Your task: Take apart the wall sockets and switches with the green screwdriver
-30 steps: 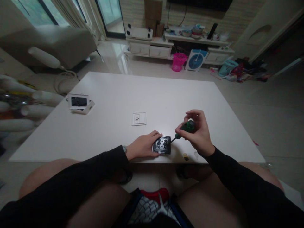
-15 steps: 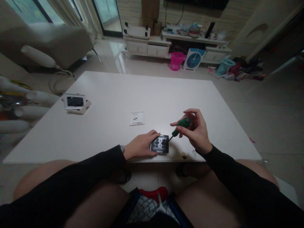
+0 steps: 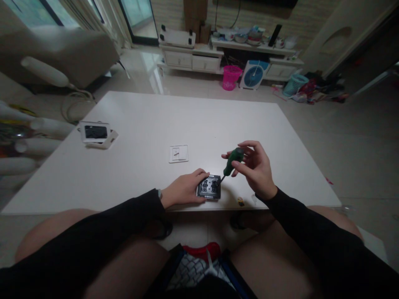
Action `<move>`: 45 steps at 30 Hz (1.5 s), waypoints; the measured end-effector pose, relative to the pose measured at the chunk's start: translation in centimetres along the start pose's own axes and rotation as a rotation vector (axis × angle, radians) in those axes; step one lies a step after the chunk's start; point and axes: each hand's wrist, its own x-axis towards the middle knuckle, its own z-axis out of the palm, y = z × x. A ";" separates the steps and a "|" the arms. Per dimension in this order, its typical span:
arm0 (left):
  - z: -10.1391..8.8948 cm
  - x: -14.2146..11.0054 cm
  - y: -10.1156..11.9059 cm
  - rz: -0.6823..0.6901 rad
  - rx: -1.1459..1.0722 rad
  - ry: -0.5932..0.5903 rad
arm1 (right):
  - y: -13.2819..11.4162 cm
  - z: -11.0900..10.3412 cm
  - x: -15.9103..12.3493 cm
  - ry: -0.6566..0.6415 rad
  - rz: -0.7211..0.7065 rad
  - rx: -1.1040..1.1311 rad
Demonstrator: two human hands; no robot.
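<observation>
Near the front edge of the white table (image 3: 140,124), my left hand (image 3: 184,189) grips the left side of a square wall switch (image 3: 209,189), its black inner mechanism facing up. My right hand (image 3: 257,168) holds a screwdriver (image 3: 233,161) by its green handle, tilted, with fingers and thumb around it. The shaft points down and left, and its tip meets the right part of the switch. Exactly what the tip touches is too small to make out. Beyond my left hand lies a flat white switch cover plate (image 3: 183,154).
On the table's left rests an open white box (image 3: 107,141) with a dark-screened device (image 3: 96,132). A small yellow figure (image 3: 240,201) lies near the front edge, right of the switch. Across the floor stand a pink basket (image 3: 230,78) and a blue-white fan (image 3: 254,75).
The screwdriver handle has swung a little to the left and stands more upright, its tip still at the switch. My left hand keeps its hold; the whole view has shifted slightly.
</observation>
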 end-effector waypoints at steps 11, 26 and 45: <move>0.1 -0.1 -0.1 0.001 -0.004 0.000 | -0.2 -0.1 0.0 0.009 -0.054 -0.073; 0.2 0.0 -0.1 -0.006 -0.003 0.001 | -0.2 -0.2 -0.1 -0.031 -0.059 -0.005; 0.2 -0.1 -0.2 0.001 -0.018 0.004 | -0.2 -0.2 -0.6 -0.069 -0.164 -0.007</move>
